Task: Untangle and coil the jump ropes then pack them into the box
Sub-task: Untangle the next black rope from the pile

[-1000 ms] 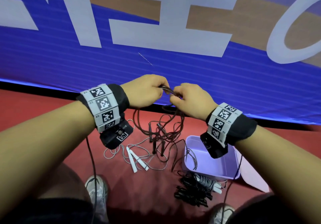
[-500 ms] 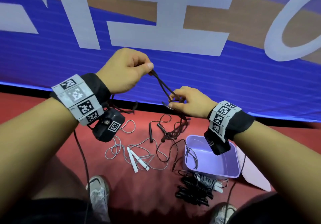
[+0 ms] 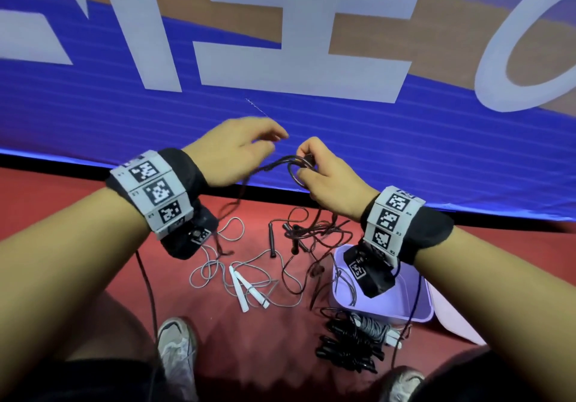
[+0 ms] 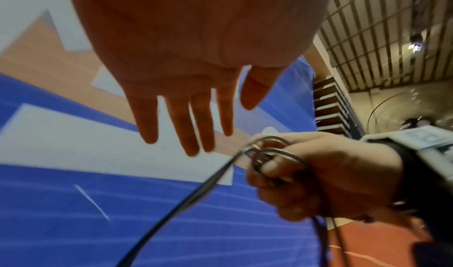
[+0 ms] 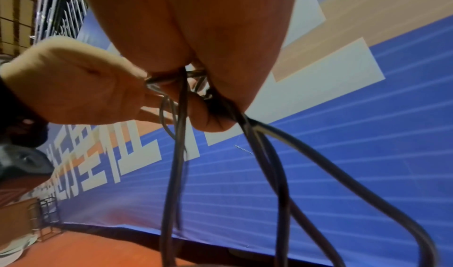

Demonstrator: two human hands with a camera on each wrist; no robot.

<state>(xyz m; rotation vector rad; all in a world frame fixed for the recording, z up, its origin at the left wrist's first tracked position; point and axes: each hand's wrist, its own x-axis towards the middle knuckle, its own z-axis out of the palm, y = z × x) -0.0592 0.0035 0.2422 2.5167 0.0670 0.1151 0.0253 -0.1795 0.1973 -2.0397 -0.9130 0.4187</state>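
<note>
While the blue banner fills the view ahead and the red floor spreads below it, the lilac box sits by the right foot with coiled ropes just beside it – not yet inside. The white rope lies loose to its left. The right hand pinches small loops of the dark rope in its grip; the left hand has its fingers spread, holding nothing. Best, I judge, to feed each turn the same size and keep the tail clear of the floor tangle – there is free air between the hands and banner for wide pulls.
</note>
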